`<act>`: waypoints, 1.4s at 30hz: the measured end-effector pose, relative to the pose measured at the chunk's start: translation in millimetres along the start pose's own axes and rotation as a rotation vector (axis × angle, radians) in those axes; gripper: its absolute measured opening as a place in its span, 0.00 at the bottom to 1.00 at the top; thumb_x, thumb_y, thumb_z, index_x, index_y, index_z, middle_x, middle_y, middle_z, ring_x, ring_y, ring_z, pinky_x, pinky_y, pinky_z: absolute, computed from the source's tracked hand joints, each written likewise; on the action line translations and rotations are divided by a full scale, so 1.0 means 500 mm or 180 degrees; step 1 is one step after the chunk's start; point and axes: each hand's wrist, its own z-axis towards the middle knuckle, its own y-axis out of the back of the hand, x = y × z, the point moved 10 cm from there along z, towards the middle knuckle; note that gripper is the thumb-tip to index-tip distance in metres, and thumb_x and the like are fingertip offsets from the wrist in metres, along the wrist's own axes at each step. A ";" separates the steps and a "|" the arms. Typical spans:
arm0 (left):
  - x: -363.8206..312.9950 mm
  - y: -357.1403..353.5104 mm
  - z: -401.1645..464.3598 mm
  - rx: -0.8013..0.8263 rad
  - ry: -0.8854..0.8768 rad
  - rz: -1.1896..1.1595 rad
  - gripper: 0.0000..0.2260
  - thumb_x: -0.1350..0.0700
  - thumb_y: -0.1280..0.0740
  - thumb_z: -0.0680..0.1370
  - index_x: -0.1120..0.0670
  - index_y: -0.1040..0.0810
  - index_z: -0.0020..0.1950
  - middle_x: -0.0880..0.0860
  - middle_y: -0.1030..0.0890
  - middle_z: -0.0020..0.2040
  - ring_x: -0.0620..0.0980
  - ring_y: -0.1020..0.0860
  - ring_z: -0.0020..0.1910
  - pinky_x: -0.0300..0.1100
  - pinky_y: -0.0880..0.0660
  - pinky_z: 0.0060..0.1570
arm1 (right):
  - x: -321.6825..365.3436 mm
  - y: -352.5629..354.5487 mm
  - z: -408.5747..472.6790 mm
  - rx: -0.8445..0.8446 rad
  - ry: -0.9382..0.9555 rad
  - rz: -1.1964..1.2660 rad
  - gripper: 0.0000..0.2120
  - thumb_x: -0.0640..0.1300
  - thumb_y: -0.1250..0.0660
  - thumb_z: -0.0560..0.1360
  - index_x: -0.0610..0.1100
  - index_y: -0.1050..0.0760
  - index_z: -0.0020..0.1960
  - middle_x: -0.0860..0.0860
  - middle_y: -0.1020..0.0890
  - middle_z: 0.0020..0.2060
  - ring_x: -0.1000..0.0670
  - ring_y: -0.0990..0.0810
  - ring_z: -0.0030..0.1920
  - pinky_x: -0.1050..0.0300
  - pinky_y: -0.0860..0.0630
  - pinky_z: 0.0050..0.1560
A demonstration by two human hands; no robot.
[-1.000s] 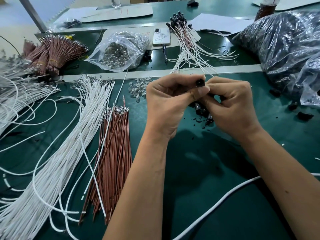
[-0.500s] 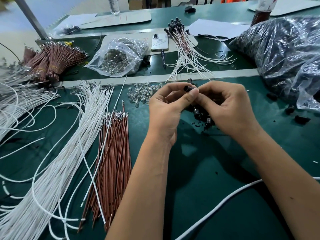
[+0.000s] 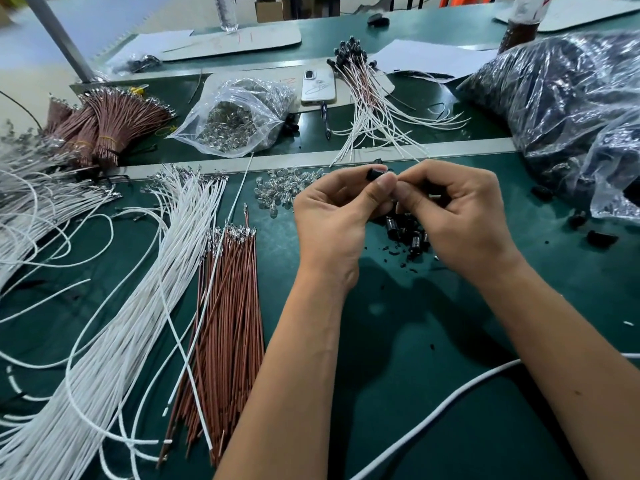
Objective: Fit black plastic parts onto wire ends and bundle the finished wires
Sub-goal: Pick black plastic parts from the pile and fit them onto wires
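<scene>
Both hands meet just above centre over the green matte table [image 3: 398, 393]. The left hand [image 3: 341, 216] pinches a small black cap [image 3: 375, 174], a stubby plastic cylinder, between thumb and forefinger. The right hand [image 3: 460, 216] has its fingers curled, tips touching the left thumb at the cap; what it pinches there is hidden by the fingers. Under the right palm, at 6 o'clock from the cap, lies a small heap of glossy black caps [image 3: 407, 233] with black crumbs around it. At 9 o'clock from the hands, a little pile of clear glassy bulbs [image 3: 280, 188] lies on the table. Further toward 8 o'clock, straight brown wires [image 3: 227, 323] with bright metal tips lie side by side, and left of them a long sheaf of thin white wires [image 3: 117, 341], some looping loose across the brown ones. At 12 o'clock, beyond a pale rail [image 3: 467, 147], finished wires [image 3: 372, 109] fan out, their black-capped ends bunched at the far side. Beside them lie a white phone [image 3: 318, 86] and a crinkled clear bag [image 3: 242, 119] of shiny bulbs. At 10 o'clock sit tied brown bundles [image 3: 104, 123]. At 2 o'clock bulges a big wrinkled plastic bag [image 3: 561, 105] of dark parts. A thick white cable [image 3: 433, 417] crosses at 5 o'clock, passing under the right forearm.
</scene>
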 end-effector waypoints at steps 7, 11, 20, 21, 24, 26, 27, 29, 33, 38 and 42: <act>0.014 0.004 0.001 -0.0081 0.0216 -0.0131 0.06 0.70 0.28 0.74 0.60 0.16 0.43 0.52 0.16 0.34 0.44 0.19 0.32 0.35 0.21 0.36 | -0.011 -0.007 0.000 0.0069 -0.0074 0.0054 0.05 0.41 0.27 0.79 0.42 0.16 0.45 0.51 0.17 0.34 0.45 0.22 0.34 0.50 0.24 0.36; 0.018 0.005 0.002 -0.0114 0.0283 -0.0187 0.06 0.70 0.28 0.74 0.59 0.16 0.42 0.52 0.16 0.34 0.44 0.20 0.31 0.35 0.21 0.37 | -0.013 -0.008 -0.001 0.0063 -0.0078 0.0036 0.05 0.41 0.28 0.79 0.43 0.16 0.44 0.51 0.18 0.33 0.46 0.23 0.33 0.49 0.25 0.34; -0.029 -0.003 -0.006 0.0001 -0.0401 0.0137 0.07 0.72 0.25 0.71 0.62 0.16 0.44 0.54 0.16 0.36 0.47 0.21 0.33 0.38 0.22 0.38 | -0.003 -0.003 -0.003 0.0048 0.0112 0.0040 0.04 0.41 0.28 0.80 0.44 0.16 0.47 0.54 0.15 0.38 0.52 0.19 0.38 0.51 0.21 0.40; -0.039 -0.008 -0.008 0.0055 -0.0570 0.0232 0.08 0.73 0.25 0.70 0.62 0.17 0.44 0.54 0.16 0.36 0.48 0.20 0.34 0.39 0.21 0.39 | 0.001 -0.003 -0.004 0.0070 0.0175 0.0003 0.04 0.40 0.29 0.81 0.44 0.16 0.48 0.55 0.15 0.39 0.54 0.19 0.39 0.53 0.21 0.42; -0.054 -0.017 -0.010 0.0172 -0.0850 0.0364 0.11 0.75 0.24 0.68 0.64 0.17 0.45 0.56 0.17 0.37 0.49 0.20 0.36 0.41 0.20 0.43 | 0.019 -0.002 -0.001 0.0064 0.0457 -0.0313 0.03 0.36 0.29 0.80 0.39 0.16 0.51 0.49 0.15 0.45 0.50 0.16 0.46 0.52 0.21 0.48; -0.055 -0.023 -0.012 0.0282 -0.0882 0.0348 0.12 0.76 0.24 0.67 0.64 0.17 0.46 0.56 0.17 0.38 0.49 0.20 0.37 0.40 0.21 0.44 | 0.034 0.006 -0.001 -0.0046 0.0652 -0.0525 0.04 0.33 0.29 0.78 0.37 0.15 0.51 0.47 0.15 0.47 0.46 0.17 0.48 0.49 0.20 0.50; -0.053 -0.026 -0.013 0.0334 -0.0872 0.0324 0.12 0.76 0.24 0.67 0.64 0.17 0.46 0.56 0.17 0.38 0.49 0.20 0.38 0.40 0.20 0.45 | 0.040 0.010 -0.002 -0.0084 0.0724 -0.0613 0.05 0.33 0.28 0.78 0.38 0.15 0.52 0.49 0.16 0.47 0.45 0.17 0.49 0.49 0.20 0.50; -0.051 -0.031 -0.015 0.0389 -0.0853 0.0261 0.13 0.77 0.25 0.66 0.64 0.17 0.47 0.54 0.17 0.38 0.48 0.19 0.38 0.41 0.20 0.45 | 0.048 0.015 -0.004 -0.0092 0.0802 -0.0708 0.06 0.35 0.29 0.77 0.40 0.15 0.53 0.52 0.17 0.47 0.44 0.20 0.48 0.49 0.22 0.49; -0.050 -0.033 -0.015 0.0345 -0.0790 0.0220 0.13 0.77 0.25 0.66 0.64 0.17 0.46 0.52 0.16 0.37 0.47 0.19 0.37 0.40 0.19 0.45 | 0.055 0.022 -0.004 -0.0170 0.0898 -0.0867 0.05 0.35 0.28 0.77 0.40 0.14 0.51 0.51 0.16 0.45 0.43 0.21 0.47 0.48 0.23 0.47; -0.052 -0.029 -0.017 0.0314 -0.0748 0.0311 0.12 0.76 0.24 0.66 0.64 0.16 0.46 0.54 0.16 0.37 0.48 0.18 0.37 0.43 0.19 0.45 | 0.060 0.008 -0.011 -0.0174 0.0981 -0.1088 0.05 0.32 0.29 0.77 0.37 0.15 0.49 0.46 0.16 0.42 0.42 0.23 0.44 0.52 0.25 0.46; -0.050 -0.028 -0.018 0.0299 -0.0682 0.0392 0.11 0.75 0.23 0.66 0.67 0.17 0.46 0.57 0.16 0.38 0.49 0.18 0.38 0.44 0.19 0.46 | 0.058 0.005 -0.013 -0.0132 0.0959 -0.1139 0.05 0.33 0.30 0.78 0.37 0.15 0.46 0.47 0.17 0.40 0.45 0.24 0.43 0.56 0.27 0.46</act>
